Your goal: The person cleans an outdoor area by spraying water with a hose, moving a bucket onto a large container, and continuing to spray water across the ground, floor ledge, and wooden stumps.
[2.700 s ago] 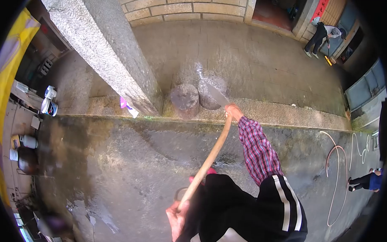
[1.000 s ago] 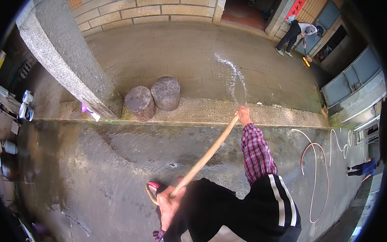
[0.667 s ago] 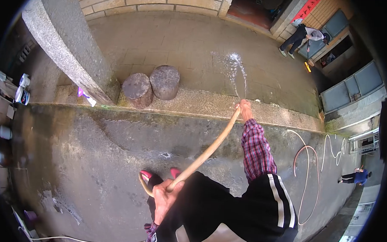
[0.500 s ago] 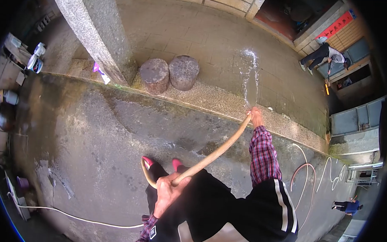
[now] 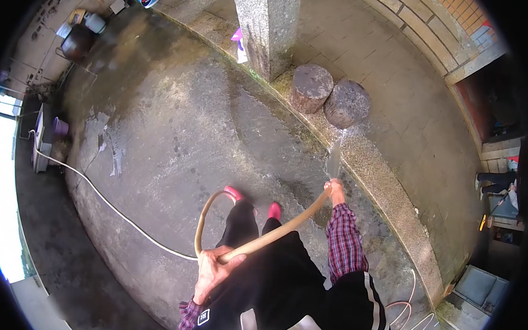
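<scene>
A thick tan hose (image 5: 279,232) runs between my two hands and loops down beside my pink shoes. My left hand (image 5: 214,272) is wrapped round the hose near my waist. Farther out, my right hand (image 5: 336,192) grips the hose's front end, at the edge of the raised step. Water (image 5: 334,157) sprays from that end toward the base of the right one of two round stumps. The left stump (image 5: 311,88) and the right stump (image 5: 347,104) stand side by side on the step, close to the pillar.
A stone pillar (image 5: 267,31) rises behind the stumps. The step edge (image 5: 386,176) crosses diagonally. A thin pale hose (image 5: 117,210) lies on the wet concrete at left; more hoses (image 5: 411,312) lie at lower right. A person (image 5: 499,183) is at far right beside a yellow-headed tool.
The view has turned, so the stumps and pillar now appear farther right. The water, earlier landing on the paving right of the stumps, now strikes at the right stump's base. Both hands keep hold of the hose.
</scene>
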Tool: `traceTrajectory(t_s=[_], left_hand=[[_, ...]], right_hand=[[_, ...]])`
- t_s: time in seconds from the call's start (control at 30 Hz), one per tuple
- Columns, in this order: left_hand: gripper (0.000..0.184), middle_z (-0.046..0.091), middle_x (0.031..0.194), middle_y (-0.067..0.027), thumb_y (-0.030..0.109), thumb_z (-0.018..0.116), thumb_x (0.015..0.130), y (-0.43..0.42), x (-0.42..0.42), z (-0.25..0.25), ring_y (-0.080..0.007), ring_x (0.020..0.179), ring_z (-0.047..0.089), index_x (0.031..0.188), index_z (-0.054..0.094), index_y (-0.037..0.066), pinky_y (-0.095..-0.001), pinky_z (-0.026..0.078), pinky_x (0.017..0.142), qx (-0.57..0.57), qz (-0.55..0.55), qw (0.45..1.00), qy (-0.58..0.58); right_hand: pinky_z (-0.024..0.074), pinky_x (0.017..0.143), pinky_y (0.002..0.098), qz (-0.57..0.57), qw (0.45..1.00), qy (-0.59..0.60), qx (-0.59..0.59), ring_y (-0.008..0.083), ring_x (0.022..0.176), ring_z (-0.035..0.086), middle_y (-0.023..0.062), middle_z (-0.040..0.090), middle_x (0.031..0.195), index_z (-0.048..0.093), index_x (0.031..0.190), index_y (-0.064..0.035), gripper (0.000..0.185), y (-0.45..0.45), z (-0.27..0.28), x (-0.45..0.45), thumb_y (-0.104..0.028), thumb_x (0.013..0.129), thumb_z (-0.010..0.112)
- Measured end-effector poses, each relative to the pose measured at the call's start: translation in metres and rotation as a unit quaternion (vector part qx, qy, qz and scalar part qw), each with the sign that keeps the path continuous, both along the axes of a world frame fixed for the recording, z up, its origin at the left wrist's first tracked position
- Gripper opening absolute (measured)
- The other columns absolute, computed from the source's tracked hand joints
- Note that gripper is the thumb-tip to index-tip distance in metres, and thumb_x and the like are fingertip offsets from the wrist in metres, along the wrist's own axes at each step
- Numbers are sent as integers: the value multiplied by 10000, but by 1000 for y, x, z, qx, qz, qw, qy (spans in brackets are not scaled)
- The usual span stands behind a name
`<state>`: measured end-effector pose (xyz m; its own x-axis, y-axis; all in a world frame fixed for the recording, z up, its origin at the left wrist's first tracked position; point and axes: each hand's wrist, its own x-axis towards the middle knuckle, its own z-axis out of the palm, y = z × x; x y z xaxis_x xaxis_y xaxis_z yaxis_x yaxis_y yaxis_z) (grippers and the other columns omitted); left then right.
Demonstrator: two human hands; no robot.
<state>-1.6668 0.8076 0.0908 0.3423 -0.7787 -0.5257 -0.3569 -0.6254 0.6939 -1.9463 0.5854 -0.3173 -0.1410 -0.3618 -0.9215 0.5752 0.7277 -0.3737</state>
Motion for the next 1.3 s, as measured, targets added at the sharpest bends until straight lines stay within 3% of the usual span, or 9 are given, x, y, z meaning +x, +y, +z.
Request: traceTrajectory(t_s=[0.03, 0.13, 0.2, 0.37, 0.6, 0.67, 1.07, 1.13, 1.3], left_hand=[[238, 491, 489, -7, 227, 682, 658, 5, 4, 1, -60, 454, 400, 707, 608, 6, -224, 322, 430, 6, 0, 1000, 0], [243, 485, 501, 3, 219, 687, 655, 24, 20, 3, -55, 469, 398, 699, 602, -4, -216, 307, 431, 49, 68, 996, -13], [223, 519, 496, -19, 208, 685, 647, 34, 31, 1, -71, 461, 458, 723, 612, 11, -221, 355, 432, 39, 134, 990, -2], [223, 514, 505, -25, 178, 693, 633, 33, 67, -1, -72, 461, 439, 722, 604, -6, -225, 339, 429, 40, 176, 984, 8], [223, 533, 517, -52, 170, 700, 616, 7, 147, -9, -101, 476, 477, 712, 601, -5, -238, 362, 449, 53, 201, 978, 28], [224, 542, 524, -66, 169, 698, 617, 5, 171, -12, -115, 478, 493, 714, 600, -7, -244, 372, 454, 55, 208, 976, 33], [218, 485, 488, -26, 160, 698, 611, 14, 305, -30, -71, 460, 416, 707, 598, -9, -220, 315, 427, 34, 319, 946, 41], [220, 462, 489, 2, 163, 701, 610, 12, 332, -36, -58, 458, 384, 691, 594, -12, -212, 289, 422, 19, 333, 942, 40], [191, 406, 518, 41, 142, 659, 656, -15, 402, -34, -41, 494, 318, 661, 560, -21, -205, 245, 447, -39, 410, 911, 24]], right_hand=[[310, 319, 241, 5, 1000, -29, -4, 127, 364, 358, 27, 342, 493, 337, 663, -88, 114, -4, 25, 27, -14, 746, 361], [326, 345, 246, 43, 998, -51, -19, 125, 405, 384, 30, 358, 523, 349, 674, -93, 117, -9, 27, 87, -51, 774, 395], [332, 355, 246, 49, 996, -66, -26, 126, 416, 390, 34, 368, 535, 355, 679, -94, 120, -17, 33, 118, -63, 783, 408], [345, 382, 240, 129, 988, -62, -63, 128, 425, 389, 43, 396, 565, 374, 686, -83, 147, -47, 46, 180, -119, 802, 457], [357, 336, 277, 136, 987, -60, -56, 154, 388, 399, 80, 407, 545, 362, 771, -44, 102, -79, 38, 256, -128, 820, 395], [350, 331, 271, 169, 985, 8, -39, 154, 384, 394, 80, 407, 544, 363, 763, -47, 104, -89, 40, 283, -127, 820, 397], [339, 343, 248, 200, 978, 15, -55, 127, 395, 371, 62, 395, 546, 385, 679, -61, 151, -106, 46, 455, -125, 812, 418], [337, 342, 248, 212, 973, 1, -96, 127, 393, 371, 61, 392, 543, 387, 686, -60, 154, -115, 44, 492, -131, 819, 418], [351, 327, 277, 189, 980, 17, -53, 145, 374, 382, 64, 390, 536, 331, 815, -56, 135, -145, 42, 602, -179, 839, 383]])
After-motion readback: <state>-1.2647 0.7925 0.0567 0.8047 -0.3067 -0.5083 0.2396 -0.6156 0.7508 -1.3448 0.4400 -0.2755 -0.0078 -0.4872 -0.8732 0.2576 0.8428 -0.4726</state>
